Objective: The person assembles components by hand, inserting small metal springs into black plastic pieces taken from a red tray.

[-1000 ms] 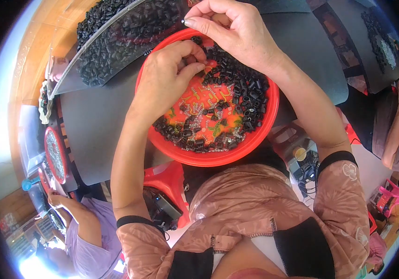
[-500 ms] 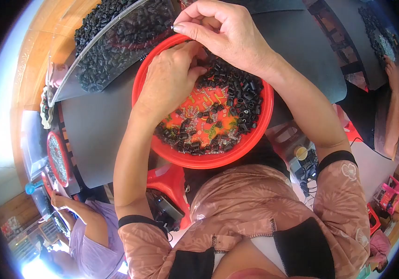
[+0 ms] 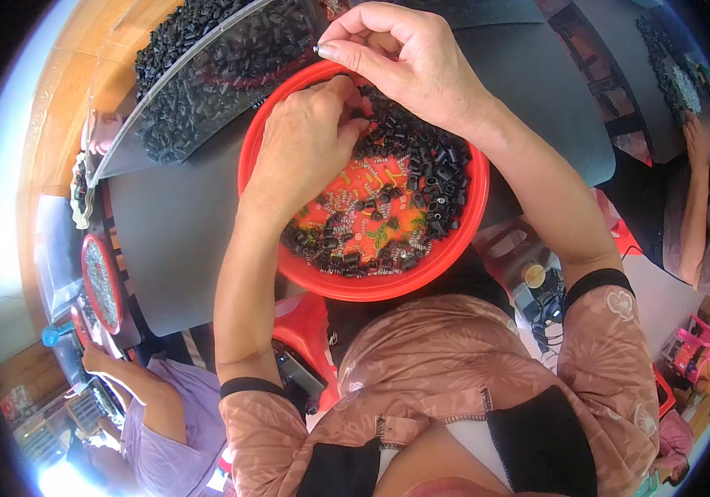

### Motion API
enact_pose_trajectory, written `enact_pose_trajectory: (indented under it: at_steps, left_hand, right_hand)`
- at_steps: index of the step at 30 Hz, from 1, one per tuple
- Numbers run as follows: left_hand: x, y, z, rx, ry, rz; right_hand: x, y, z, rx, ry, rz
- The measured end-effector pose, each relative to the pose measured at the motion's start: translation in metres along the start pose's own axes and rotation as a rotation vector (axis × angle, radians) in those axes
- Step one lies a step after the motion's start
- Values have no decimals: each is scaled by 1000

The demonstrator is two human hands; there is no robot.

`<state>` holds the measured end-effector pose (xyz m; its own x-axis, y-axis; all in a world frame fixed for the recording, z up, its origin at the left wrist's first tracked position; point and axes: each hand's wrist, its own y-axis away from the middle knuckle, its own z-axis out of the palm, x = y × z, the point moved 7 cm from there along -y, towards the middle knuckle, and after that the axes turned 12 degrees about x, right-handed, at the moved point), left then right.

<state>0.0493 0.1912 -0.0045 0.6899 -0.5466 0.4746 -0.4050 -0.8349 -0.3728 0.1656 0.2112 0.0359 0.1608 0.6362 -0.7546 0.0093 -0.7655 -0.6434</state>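
A round red tray with a printed bottom holds black plastic pieces and small silver coiled springs. My left hand is over the tray's far left part, its fingers curled together among the black pieces; whatever they grip is hidden. Above the far rim, my right hand pinches a tiny shiny metal piece between thumb and forefinger. The piece is too small to name exactly.
A clear bin heaped with black pieces stands at far left on the dark table. A second red tray lies further left. People sit on both sides, one person's hand near a pile of parts at right.
My left hand has shifted slightly right, its fingers still in the pieces. My right hand has moved a little to the right, keeping its pinch. The tray looks nearly unmoved.
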Motion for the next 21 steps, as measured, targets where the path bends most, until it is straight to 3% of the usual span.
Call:
enact_pose_trajectory:
  at_steps: [6, 13, 21]
  left_hand:
    - [-2, 0, -7, 47, 34, -149]
    - [-23, 5, -24, 114, 750, -465]
    - [-36, 9, -29, 269, 993, -528]
  right_hand:
    - [10, 4, 0, -16, -19, 45]
    - [18, 11, 11, -18, -161, 97]
    - [12, 13, 15, -92, -89, 25]
